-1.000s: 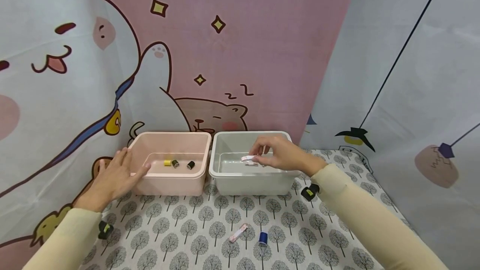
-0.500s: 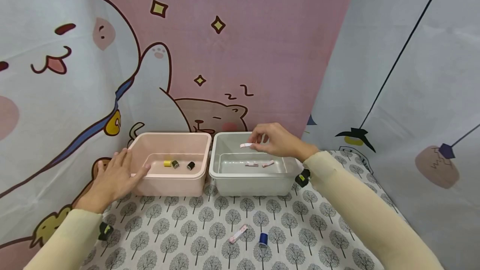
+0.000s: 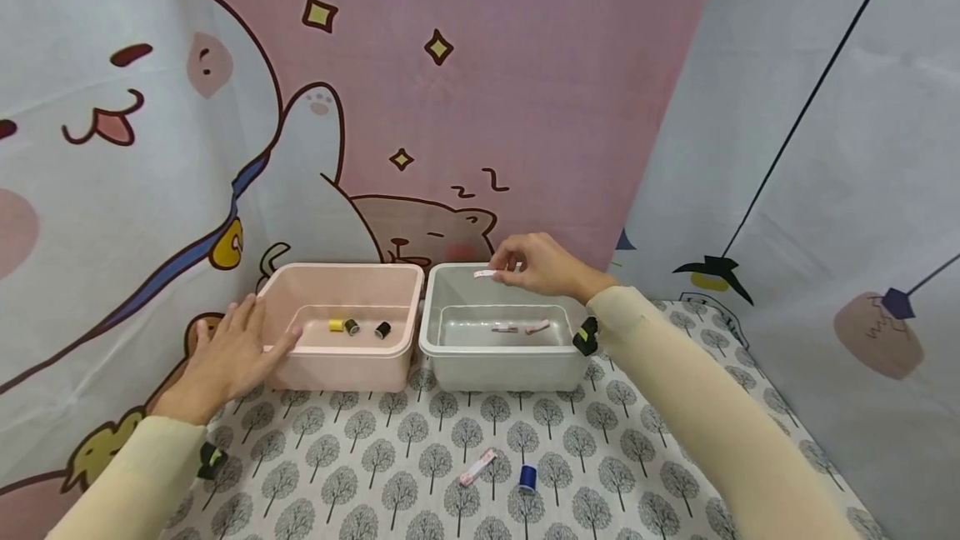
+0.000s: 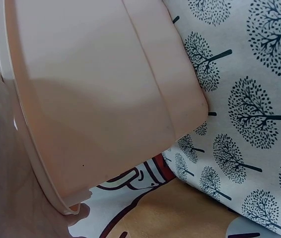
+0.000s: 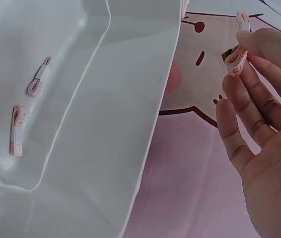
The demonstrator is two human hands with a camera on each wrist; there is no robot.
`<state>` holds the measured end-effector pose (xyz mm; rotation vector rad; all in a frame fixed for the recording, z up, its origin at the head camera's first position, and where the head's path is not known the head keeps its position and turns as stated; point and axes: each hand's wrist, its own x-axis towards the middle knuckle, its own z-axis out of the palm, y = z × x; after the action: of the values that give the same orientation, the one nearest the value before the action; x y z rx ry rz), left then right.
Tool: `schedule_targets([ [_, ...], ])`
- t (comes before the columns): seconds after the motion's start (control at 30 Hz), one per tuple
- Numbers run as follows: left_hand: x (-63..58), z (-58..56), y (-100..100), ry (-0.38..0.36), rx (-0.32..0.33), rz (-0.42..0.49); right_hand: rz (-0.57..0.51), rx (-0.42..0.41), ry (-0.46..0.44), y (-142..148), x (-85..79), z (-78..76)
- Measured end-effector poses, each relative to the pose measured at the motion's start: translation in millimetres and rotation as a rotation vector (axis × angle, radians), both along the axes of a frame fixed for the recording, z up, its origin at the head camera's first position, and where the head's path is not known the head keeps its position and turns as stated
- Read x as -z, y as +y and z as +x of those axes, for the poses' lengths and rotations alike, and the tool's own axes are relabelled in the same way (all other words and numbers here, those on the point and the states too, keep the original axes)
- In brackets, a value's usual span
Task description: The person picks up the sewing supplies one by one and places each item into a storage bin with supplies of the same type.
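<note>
My right hand [image 3: 546, 267] pinches a folded tape measure [image 5: 236, 62], pink and white, between thumb and fingertips. It is raised over the back rim of the grey bin [image 3: 502, 363]. Inside that bin lie two more folded tape measures, one at the left [image 3: 505, 329] and one at the right [image 3: 537, 327]. My left hand [image 3: 228, 357] rests with its fingers extended on the left corner of the pink bin [image 3: 337, 369]. On the pink bin's floor are thread spools: yellow [image 3: 337, 325], dark green [image 3: 351, 327] and black [image 3: 383, 329].
On the tree-print cloth [image 3: 360, 473] in front of the bins lie another folded tape measure [image 3: 477, 467] and a blue thread spool [image 3: 527, 478]. The bins stand side by side against a cartoon-print curtain [image 3: 525, 107].
My right hand has risen from inside the grey bin toward its back rim, carrying a tape measure and uncovering the two left there. The left hand has stayed in place.
</note>
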<state>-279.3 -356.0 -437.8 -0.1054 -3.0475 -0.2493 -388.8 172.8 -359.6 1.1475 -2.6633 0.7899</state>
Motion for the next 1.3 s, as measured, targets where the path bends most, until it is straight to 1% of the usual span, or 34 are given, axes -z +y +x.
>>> schedule_targets([
  [0.3, 0.3, 1.0, 0.3, -0.002, 0.002, 0.015, 0.017, 0.04, -0.019, -10.9, 7.9, -18.7],
  [0.5, -0.7, -0.2, 0.3, 0.007, 0.005, 0.01, 0.023, 0.072, -0.063, -15.9, 13.3, -27.6],
  [0.77, -0.6, -0.1, 0.9, 0.011, 0.004, 0.017, 0.037, 0.094, -0.073, -22.7, 22.6, -40.2],
  [1.0, -0.6, 0.8, 2.0, 0.013, 0.002, 0.019, 0.038, 0.11, -0.086, -26.6, 25.9, -43.1],
  [1.17, -0.1, 0.9, 1.6, 0.015, 0.001, 0.018, 0.048, 0.122, -0.13, -28.2, 27.1, -42.4],
  [1.3, 0.2, 0.3, 1.2, 0.012, 0.0, 0.013, 0.069, 0.132, -0.144, -29.0, 26.3, -40.5],
])
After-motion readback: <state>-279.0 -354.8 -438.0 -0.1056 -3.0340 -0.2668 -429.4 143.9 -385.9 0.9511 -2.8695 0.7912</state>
